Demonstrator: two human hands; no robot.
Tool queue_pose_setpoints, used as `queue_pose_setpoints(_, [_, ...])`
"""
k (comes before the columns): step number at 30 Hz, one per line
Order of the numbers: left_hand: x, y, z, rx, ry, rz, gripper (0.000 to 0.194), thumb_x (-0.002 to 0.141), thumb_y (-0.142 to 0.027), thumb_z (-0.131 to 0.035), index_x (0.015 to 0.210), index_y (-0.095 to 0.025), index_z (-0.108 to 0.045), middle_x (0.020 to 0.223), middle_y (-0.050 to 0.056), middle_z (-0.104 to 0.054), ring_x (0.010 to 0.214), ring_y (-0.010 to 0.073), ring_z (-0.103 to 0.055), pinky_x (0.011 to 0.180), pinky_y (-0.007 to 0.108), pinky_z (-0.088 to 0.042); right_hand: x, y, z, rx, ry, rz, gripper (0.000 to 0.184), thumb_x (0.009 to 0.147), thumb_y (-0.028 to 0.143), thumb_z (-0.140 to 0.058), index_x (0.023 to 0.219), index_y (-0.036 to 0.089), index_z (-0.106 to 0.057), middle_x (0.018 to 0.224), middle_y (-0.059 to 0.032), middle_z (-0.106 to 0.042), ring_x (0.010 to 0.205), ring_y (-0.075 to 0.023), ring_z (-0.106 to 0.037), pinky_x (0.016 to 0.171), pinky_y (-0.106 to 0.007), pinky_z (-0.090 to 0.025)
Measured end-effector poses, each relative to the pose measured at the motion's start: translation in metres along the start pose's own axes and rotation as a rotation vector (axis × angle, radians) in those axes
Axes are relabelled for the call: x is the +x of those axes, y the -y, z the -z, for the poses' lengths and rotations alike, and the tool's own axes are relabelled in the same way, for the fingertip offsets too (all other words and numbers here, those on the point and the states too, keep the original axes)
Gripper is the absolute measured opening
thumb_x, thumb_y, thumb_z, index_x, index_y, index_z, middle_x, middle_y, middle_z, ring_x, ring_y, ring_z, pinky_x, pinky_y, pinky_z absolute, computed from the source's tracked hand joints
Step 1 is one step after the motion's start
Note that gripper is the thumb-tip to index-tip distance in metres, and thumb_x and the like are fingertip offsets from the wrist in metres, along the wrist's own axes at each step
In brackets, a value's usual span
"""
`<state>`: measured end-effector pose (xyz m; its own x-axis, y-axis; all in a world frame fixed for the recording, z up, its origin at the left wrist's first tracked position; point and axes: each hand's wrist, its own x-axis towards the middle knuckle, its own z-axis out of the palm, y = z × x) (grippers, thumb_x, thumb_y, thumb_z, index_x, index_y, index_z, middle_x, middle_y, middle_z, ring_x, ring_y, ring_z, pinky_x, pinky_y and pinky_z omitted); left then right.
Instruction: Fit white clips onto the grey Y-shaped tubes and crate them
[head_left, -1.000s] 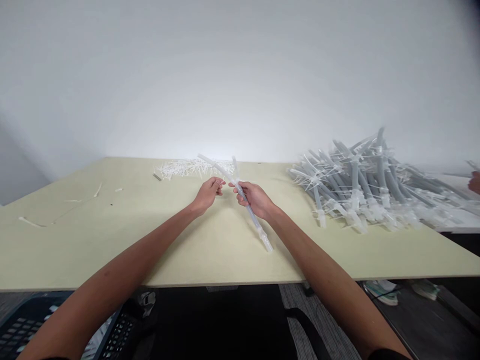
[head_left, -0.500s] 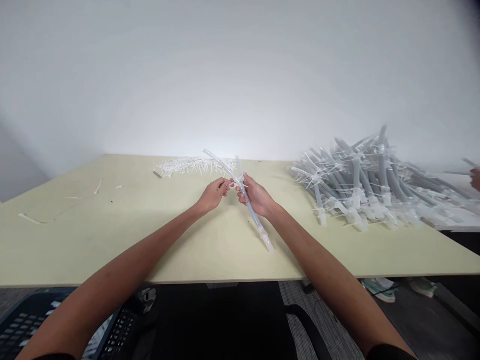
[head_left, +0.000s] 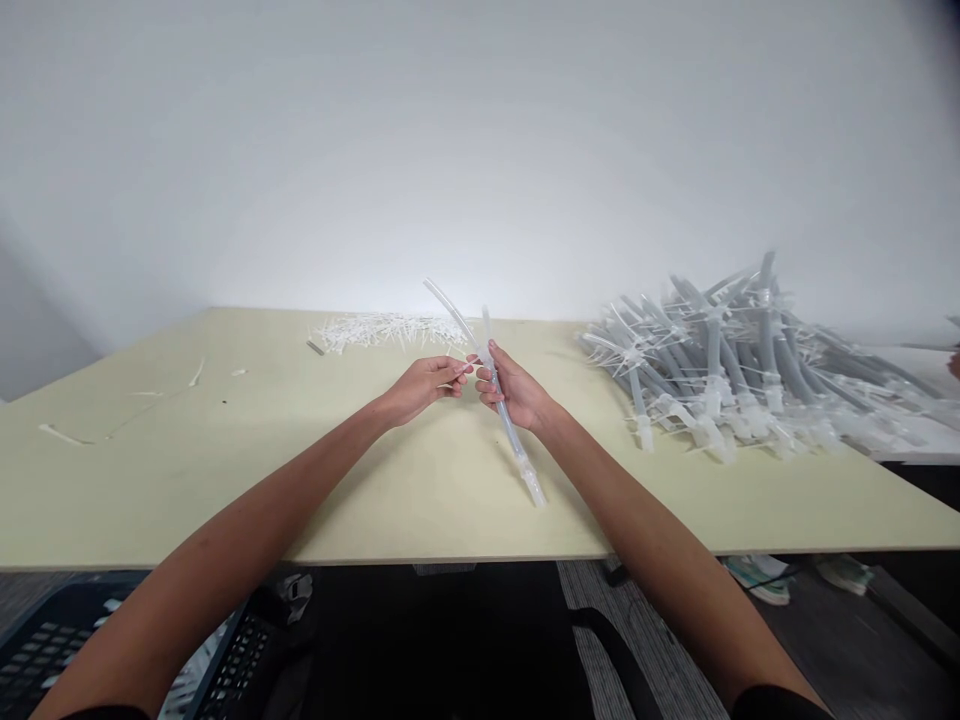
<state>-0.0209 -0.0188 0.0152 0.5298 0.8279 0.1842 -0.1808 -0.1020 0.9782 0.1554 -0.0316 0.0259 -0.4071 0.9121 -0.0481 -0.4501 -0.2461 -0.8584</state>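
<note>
My right hand (head_left: 513, 389) is closed around a clear plastic tube (head_left: 519, 452) over the middle of the pale green table (head_left: 225, 470). The tube runs from a white connector near the table's front up past my fingers to a curved free end. My left hand (head_left: 424, 384) is pinched right beside it, fingers pressed together on a thin white cable tie at the tube. The tie itself is barely visible.
A big heap of grey and clear tubes bound with ties (head_left: 735, 370) fills the right side of the table. Loose white cable ties (head_left: 386, 331) lie at the far middle. A few stray ties (head_left: 64, 435) lie at left. Another person's hand (head_left: 954, 366) shows at the right edge. Dark crates (head_left: 45, 650) stand under the table.
Both hands have drifted slightly right and closer together. The tube has tipped more upright, its free end rising higher.
</note>
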Motion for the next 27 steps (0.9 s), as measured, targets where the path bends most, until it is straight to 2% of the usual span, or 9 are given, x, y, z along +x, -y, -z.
queue_pose_setpoints(7, [-0.002, -0.001, 0.003, -0.008, 0.035, 0.008, 0.026, 0.073, -0.038, -0.067, 0.081, -0.014, -0.062, 0.079, 0.004, -0.055, 0.070, 0.0112, -0.052, 0.080, 0.036, -0.042, 0.000, -0.004, 0.000, -0.164, -0.075, 0.156, 0.028, 0.070, 0.035, -0.070, 0.083, 0.012, -0.061, 0.061, 0.0031, -0.045, 0.045, -0.0026, -0.035, 0.036, -0.016, -0.020])
queue_pose_setpoints(15, [-0.002, -0.001, 0.003, 0.014, 0.025, 0.025, 0.026, 0.074, -0.038, -0.066, 0.082, -0.013, -0.062, 0.086, 0.006, -0.057, 0.070, 0.0109, -0.052, 0.080, 0.035, -0.043, 0.001, -0.007, -0.002, -0.332, -0.182, 0.288, 0.028, 0.065, 0.035, -0.073, 0.073, 0.013, -0.058, 0.064, 0.0002, -0.050, 0.044, -0.0042, -0.038, 0.035, -0.019, -0.022])
queue_pose_setpoints(20, [-0.002, -0.001, 0.003, 0.010, 0.018, 0.018, 0.025, 0.074, -0.038, -0.066, 0.081, -0.013, -0.062, 0.085, 0.006, -0.058, 0.070, 0.0111, -0.052, 0.080, 0.035, -0.043, 0.002, -0.008, 0.000, -0.374, -0.196, 0.314, 0.028, 0.069, 0.039, -0.068, 0.076, 0.014, -0.059, 0.065, 0.0001, -0.050, 0.043, -0.0045, -0.037, 0.035, -0.020, -0.023])
queue_pose_setpoints(27, [-0.002, 0.001, 0.002, 0.052, 0.002, 0.028, 0.028, 0.074, -0.040, -0.065, 0.080, -0.013, -0.062, 0.074, 0.004, -0.055, 0.069, 0.0121, -0.053, 0.081, 0.037, -0.043, 0.006, -0.013, 0.004, -0.401, -0.207, 0.329, 0.030, 0.065, 0.038, -0.071, 0.066, 0.015, -0.053, 0.064, -0.0005, -0.051, 0.044, -0.0052, -0.039, 0.036, -0.021, -0.025])
